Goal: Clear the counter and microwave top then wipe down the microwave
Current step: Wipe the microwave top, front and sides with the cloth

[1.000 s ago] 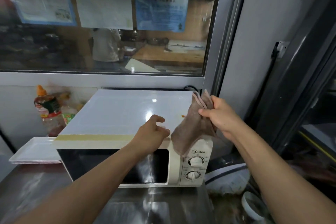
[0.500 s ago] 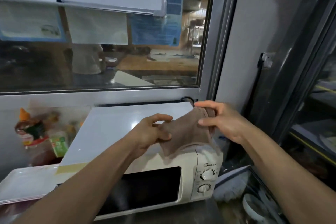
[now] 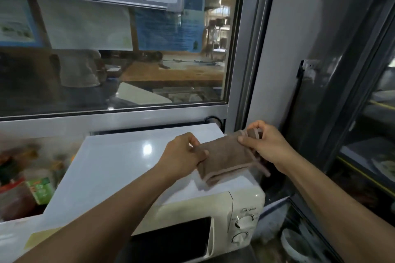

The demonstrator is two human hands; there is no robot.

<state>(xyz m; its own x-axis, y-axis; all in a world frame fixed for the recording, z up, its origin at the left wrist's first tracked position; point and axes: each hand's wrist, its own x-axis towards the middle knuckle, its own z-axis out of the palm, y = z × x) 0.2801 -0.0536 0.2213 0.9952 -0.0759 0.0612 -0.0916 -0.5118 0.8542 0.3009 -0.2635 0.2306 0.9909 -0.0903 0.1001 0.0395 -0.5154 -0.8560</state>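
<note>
Window (image 3: 119, 74): fills the upper left and centre of the frame, above and behind the microwave; papers and a whiteboard edge hang against the glass.
Microwave (image 3: 243, 200): cream box in the lower centre, dark door at the bottom, two dials at its right front. Its white top runs from the left centre toward the window sill and shows nothing standing on it.
Counter (image 3: 235, 259): only a dark sliver shows below the microwave front.
Bottles (image 3: 19, 186): blurred, at the left edge beside the microwave; what they hold cannot be told.
Cloth (image 3: 224, 156): brown, folded into a flat pad with pale hems, over the right rear corner of the microwave top; whether it touches the surface is unclear.
Left hand (image 3: 181, 156): pinches the cloth's left edge between thumb and fingers.
Right hand (image 3: 265, 145): pinches the cloth's right edge near the far corner, fingers curled on the hem.
Step in hand: likely squaring the cloth into a wiping pad.
Doing it well: keep the folds even, tuck the loose hem at the right underneath, then lay the pad flat and wipe in overlapping passes from the rear edge toward the front.
</note>
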